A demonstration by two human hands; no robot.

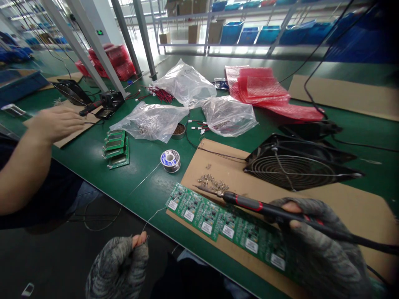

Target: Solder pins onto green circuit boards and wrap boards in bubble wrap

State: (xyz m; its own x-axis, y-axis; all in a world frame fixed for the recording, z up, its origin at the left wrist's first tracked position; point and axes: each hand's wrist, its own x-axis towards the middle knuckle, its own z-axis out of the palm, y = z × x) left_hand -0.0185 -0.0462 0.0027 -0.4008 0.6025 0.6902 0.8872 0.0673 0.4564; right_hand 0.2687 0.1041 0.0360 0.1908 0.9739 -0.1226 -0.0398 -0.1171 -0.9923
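Note:
My right hand (314,245), in a grey fingerless glove, is closed around a black and red soldering iron (249,203). Its tip hovers over the far edge of a long green circuit board panel (218,222) lying on brown cardboard (358,211). My left hand (124,261), also gloved, pinches a thin solder wire (149,218) below the table edge. The wire runs up to a solder spool (170,160) on the green table. A small heap of metal parts (213,182) lies just beyond the iron's tip.
A black fan (293,168) sits right of the cardboard. Clear plastic bags (152,120), red bubble bags (264,89), a flux tin (179,131) and stacked small boards (116,149) lie further back. Another person's hand (56,122) works at the left near an iron stand (109,104).

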